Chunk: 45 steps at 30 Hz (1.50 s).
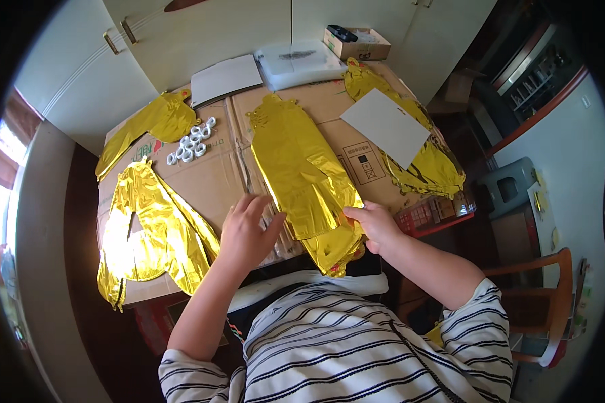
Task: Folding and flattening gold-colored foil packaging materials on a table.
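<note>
A flat, uninflated gold foil balloon (292,151) lies lengthwise in front of me, its near end folded and hanging at the table's front edge. My right hand (375,227) pinches this near end at its right side, thumb on top. My left hand (247,228) is beside its left edge, fingers apart and holding nothing. To the left lies another gold foil balloon (158,248), shining brightly, with a further gold foil balloon (151,121) behind it. On the right, a white card (385,127) rests on more gold foil (437,171).
Flattened cardboard (215,181) covers the table. Several small white rolls (193,143) sit at the left. Along the back are a stack of white sheets (226,79), a clear plastic pack (300,65) and a small box (357,46). A wooden chair (554,295) stands at the right.
</note>
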Tool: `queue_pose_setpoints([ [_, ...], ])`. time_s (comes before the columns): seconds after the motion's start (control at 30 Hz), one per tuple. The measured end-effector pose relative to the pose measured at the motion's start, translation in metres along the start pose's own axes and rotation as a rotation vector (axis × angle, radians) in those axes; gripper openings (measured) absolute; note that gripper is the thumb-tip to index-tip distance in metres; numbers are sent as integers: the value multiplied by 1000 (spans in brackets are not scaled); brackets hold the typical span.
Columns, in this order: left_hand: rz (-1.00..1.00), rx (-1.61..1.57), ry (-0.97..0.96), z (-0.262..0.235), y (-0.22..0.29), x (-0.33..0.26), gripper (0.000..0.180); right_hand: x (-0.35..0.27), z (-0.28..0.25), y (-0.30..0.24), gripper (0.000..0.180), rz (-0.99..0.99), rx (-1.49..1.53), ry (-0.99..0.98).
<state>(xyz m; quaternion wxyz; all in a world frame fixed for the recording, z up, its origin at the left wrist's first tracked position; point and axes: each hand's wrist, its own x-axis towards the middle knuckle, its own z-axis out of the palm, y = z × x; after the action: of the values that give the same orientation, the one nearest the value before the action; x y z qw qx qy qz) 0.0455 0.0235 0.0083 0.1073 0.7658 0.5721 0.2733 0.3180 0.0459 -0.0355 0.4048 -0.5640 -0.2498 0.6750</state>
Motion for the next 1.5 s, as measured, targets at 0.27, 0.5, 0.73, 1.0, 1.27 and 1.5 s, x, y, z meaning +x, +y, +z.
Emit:
queue_pose_setpoints([
  [0.27, -250, -325, 139, 38, -31, 31, 72, -1, -5, 12, 18, -72, -18, -31],
  [0.5, -560, -440, -3, 35, -65, 87, 81, -16, -8, 24, 20, -74, 51, -68],
  [0.73, -621, -469, -99, 27, -50, 115, 85, -29, -12, 37, 20, -41, 145, -59],
  [1.0, -653, -703, -70, 37, -63, 114, 79, -21, -18, 52, 18, -128, 121, -58],
  [1.27, -404, -291, 3, 41, -56, 104, 67, -25, -11, 52, 18, -245, 44, -23],
  [1.5, 211, -7, 131, 36, -46, 59, 46, -31, -8, 45, 23, -227, -23, -27],
])
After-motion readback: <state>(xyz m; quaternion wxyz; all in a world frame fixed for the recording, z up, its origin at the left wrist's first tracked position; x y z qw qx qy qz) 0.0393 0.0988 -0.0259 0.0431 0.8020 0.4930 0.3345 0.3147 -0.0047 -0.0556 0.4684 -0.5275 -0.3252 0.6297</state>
